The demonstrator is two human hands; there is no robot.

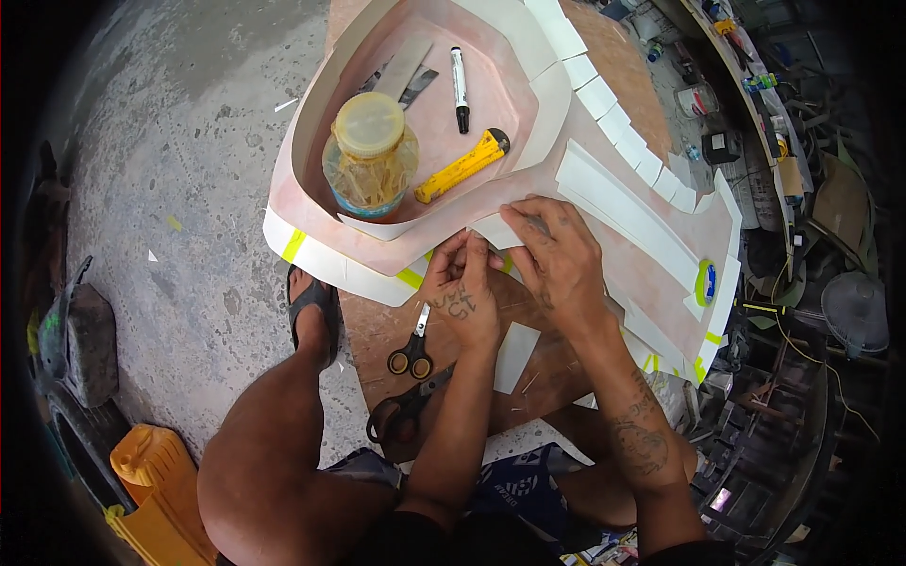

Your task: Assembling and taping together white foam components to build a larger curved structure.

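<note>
My left hand (464,288) pinches the left end of a small white strip (492,228) at the near edge of a large pinkish-white panel (396,247). On the strip's right end, the fingers of my right hand (557,255) are closed. Yellow-green tape (410,277) marks the panel edge beside my left hand. Below it lie scissors with black and yellow handles (411,358) and a larger black pair of scissors (401,415), partly hidden by my left forearm. A loose white rectangle (517,357) rests between my forearms on a brown board (557,368).
Inside the panel's raised rim stand a yellow-lidded jar (370,156), a marker (460,90) and a yellow utility knife (462,167). White strips (628,217) and a tape roll (706,283) lie at right. An orange plastic container (156,472) sits lower left.
</note>
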